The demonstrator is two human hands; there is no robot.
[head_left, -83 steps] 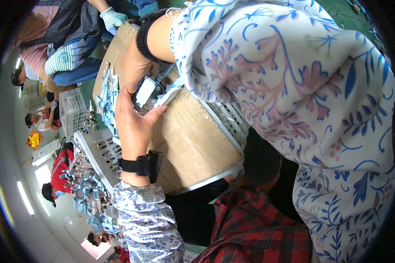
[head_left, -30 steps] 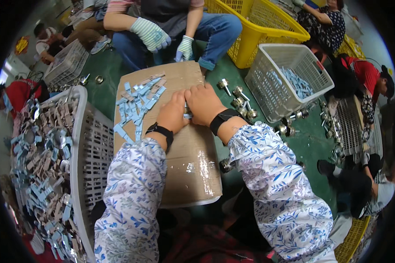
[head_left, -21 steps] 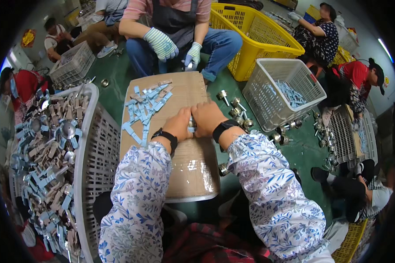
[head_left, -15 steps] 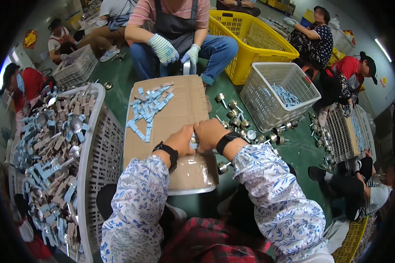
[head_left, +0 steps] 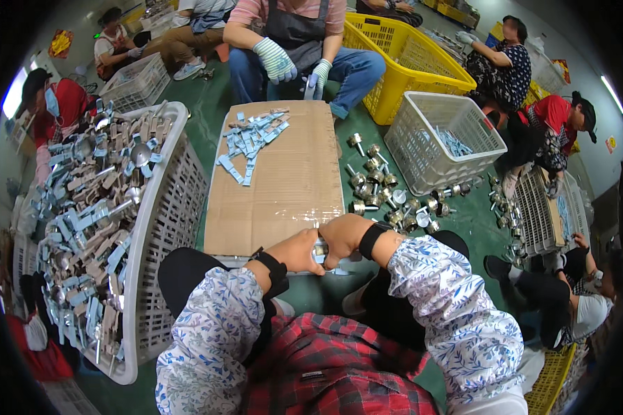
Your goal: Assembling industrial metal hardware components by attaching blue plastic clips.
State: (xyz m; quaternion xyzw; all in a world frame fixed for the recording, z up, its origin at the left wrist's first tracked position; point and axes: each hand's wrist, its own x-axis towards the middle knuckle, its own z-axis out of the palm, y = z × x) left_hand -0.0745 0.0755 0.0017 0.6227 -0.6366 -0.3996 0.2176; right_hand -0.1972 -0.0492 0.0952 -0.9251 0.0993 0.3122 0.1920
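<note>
Close together at the near edge of a cardboard-covered surface (head_left: 277,200), my left hand (head_left: 294,253) and my right hand (head_left: 345,238) have their fingers curled around a small shiny metal piece (head_left: 319,250). Most of it is hidden by the fingers. A light blue bit (head_left: 339,271) shows just below my right hand. On the far part of the cardboard lies a loose pile of light blue strip-like pieces (head_left: 250,142), with a few brownish ones among them.
A white crate (head_left: 176,187) heaped with blue and brown pieces and metal parts stands at left. Cup-shaped metal parts with stems (head_left: 377,183) lie on the floor at right, beside a grey-white basket (head_left: 422,162) and a yellow crate (head_left: 412,79). A gloved person (head_left: 277,62) sits opposite.
Both hands have drawn back toward my body, from the lower middle of the cardboard to its near edge, still closed together. A blue bit now shows below them.
</note>
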